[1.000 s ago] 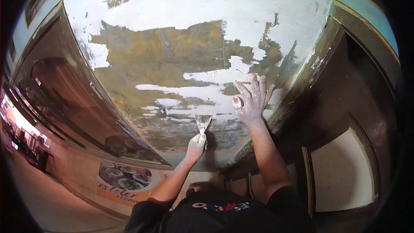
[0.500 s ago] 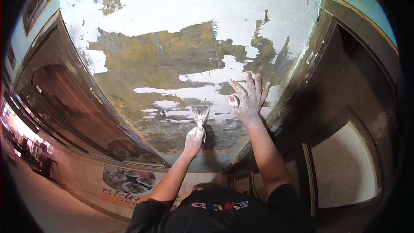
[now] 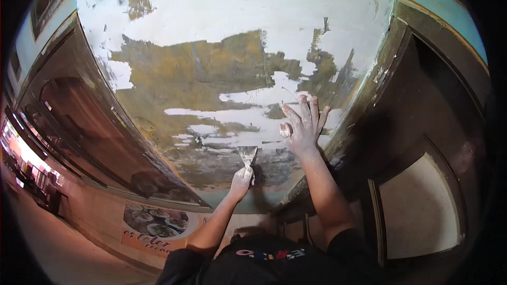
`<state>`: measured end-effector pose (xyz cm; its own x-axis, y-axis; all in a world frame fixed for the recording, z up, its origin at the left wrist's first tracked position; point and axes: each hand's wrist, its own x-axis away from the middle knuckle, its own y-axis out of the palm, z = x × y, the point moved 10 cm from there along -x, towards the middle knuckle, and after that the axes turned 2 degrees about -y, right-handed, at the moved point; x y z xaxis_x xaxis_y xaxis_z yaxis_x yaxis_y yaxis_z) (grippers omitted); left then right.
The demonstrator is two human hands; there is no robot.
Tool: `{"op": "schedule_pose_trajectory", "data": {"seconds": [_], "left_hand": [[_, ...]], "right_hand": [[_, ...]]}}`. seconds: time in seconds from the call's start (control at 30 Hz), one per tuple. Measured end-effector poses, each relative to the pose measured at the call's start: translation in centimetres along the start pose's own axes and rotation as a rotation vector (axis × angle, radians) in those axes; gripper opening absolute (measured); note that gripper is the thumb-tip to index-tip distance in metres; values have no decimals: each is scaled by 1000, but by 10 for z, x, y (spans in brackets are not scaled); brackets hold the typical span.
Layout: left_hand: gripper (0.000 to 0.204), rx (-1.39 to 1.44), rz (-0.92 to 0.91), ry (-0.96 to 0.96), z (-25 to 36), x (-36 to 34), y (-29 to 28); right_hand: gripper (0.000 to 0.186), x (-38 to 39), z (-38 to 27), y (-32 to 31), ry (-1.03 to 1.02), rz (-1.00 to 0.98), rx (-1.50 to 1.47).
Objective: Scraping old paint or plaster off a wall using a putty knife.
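Observation:
My left hand [image 3: 242, 180] is closed around the handle of a putty knife [image 3: 247, 155], whose wide blade points up the wall and rests at the lower border of a white patch. White dust coats both hands. My right hand [image 3: 302, 129] lies with fingers spread on the wall near its right side, holding nothing. The wall [image 3: 185, 66] carries white coating [image 3: 211, 13] above, with bare olive-brown and grey areas below and thin white strips between them. Part of the putty knife's handle is hidden in my fist.
A dark wooden door frame [image 3: 369, 92] borders the wall on the right, near my right forearm. On the left stands a brown wooden door or window panel [image 3: 90, 111]. A food poster [image 3: 158, 227] hangs at lower left. A pale panel [image 3: 422, 206] is at lower right.
The putty knife in my left hand has moved down the wall. My right hand stays at nearly the same place, fingers still spread.

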<state>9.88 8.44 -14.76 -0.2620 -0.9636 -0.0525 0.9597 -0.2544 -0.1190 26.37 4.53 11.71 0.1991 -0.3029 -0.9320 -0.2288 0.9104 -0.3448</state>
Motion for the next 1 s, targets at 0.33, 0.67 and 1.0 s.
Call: {"op": "schedule_pose_trajectory", "data": {"seconds": [0.33, 0.67, 1.0], "left_hand": [[33, 44, -17, -41, 6, -7, 13], [36, 98, -59, -117, 32, 12, 27], [27, 418, -66, -127, 8, 26, 25]], "right_hand": [[35, 3, 5, -3, -33, 57, 39], [36, 12, 7, 1, -41, 37, 51], [33, 3, 2, -4, -41, 47, 33]]}}
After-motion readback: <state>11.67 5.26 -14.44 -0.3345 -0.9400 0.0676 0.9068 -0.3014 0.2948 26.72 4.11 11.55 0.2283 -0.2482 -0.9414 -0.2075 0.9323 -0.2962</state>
